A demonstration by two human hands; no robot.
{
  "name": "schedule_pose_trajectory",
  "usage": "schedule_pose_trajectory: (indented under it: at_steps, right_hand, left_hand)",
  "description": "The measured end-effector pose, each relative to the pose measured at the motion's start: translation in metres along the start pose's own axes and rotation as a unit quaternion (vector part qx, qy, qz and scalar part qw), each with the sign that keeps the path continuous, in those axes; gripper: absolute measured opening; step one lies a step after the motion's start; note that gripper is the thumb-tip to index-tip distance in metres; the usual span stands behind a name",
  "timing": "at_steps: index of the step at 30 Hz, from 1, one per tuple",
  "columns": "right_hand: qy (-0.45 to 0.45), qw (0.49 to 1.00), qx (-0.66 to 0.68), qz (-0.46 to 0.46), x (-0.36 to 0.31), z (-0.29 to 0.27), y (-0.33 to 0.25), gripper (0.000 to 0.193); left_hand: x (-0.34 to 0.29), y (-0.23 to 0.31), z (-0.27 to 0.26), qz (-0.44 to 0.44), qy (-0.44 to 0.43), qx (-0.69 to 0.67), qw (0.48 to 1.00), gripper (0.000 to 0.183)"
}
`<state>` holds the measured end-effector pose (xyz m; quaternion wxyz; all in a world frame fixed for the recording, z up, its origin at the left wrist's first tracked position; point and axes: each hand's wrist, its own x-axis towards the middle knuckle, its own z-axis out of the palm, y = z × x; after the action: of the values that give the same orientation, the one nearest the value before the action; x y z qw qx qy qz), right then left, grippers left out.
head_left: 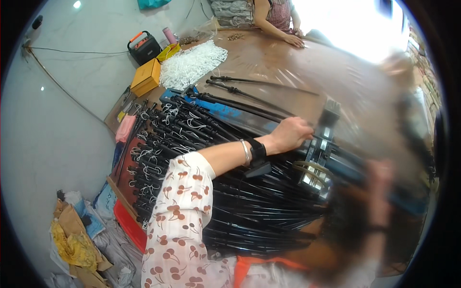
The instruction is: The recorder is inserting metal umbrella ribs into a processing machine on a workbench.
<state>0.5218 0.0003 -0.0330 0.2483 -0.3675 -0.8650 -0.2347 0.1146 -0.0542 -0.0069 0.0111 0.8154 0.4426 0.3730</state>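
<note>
My left hand [291, 134] is closed just left of a metal jig [317, 158] with a curved brass-coloured band. What lies inside its fingers is hidden; dark rods run close to it. My right hand [379, 173] is to the right of the jig, smeared by motion, so its fingers cannot be read. Under my left arm spreads a large bundle of thin black rods [259, 223], with white string loops [144, 153] at their left ends. A few more black rods [249, 93] lie apart, beyond the bundle, some over a blue worn board [223, 111].
Behind the bundle are a yellow box [145, 78], a heap of small white pieces [194, 62] and a black case with an orange handle [144, 48]. Across the table [269, 62], another person's hand [294, 41] rests on the surface. Sacks and crumpled wrapping [77, 240] lie at lower left.
</note>
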Motion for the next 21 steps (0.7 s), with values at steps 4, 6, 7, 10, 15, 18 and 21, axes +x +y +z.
schedule_pose_trajectory:
  at_steps: [4,6,7,10,15,18,21]
  right_hand:
    - [0.001,1.000,0.004,0.005,-0.002,0.008,-0.002,0.018]
    - [-0.006,1.000,-0.021,0.015,-0.010,-0.020,0.011,0.019]
    - [-0.004,1.000,-0.014,0.024,-0.014,-0.020,0.011,0.019]
    - [-0.008,0.995,0.080,0.054,0.008,-0.033,-0.019,0.028]
    - [0.046,0.990,0.133,0.025,0.009,-0.066,-0.084,0.027]
    - [0.030,0.979,0.180,0.089,-0.027,-0.081,-0.085,0.026]
    - [0.016,0.971,0.209,0.114,-0.030,-0.081,-0.089,0.025]
  left_hand:
    - [0.000,-0.001,-0.001,0.002,0.009,0.007,1.000,0.015]
    - [0.023,0.004,0.011,0.034,0.011,-0.013,0.999,0.015]
    - [0.029,0.008,0.016,0.048,0.001,-0.019,0.999,0.014]
    - [0.022,0.007,0.005,0.045,-0.070,0.104,0.991,0.013]
    - [0.009,0.005,0.000,-0.048,-0.150,0.117,0.980,0.017]
    - [0.022,0.024,0.005,-0.053,-0.144,0.123,0.981,0.018]
    - [0.026,0.023,0.007,-0.054,-0.137,0.125,0.981,0.019]
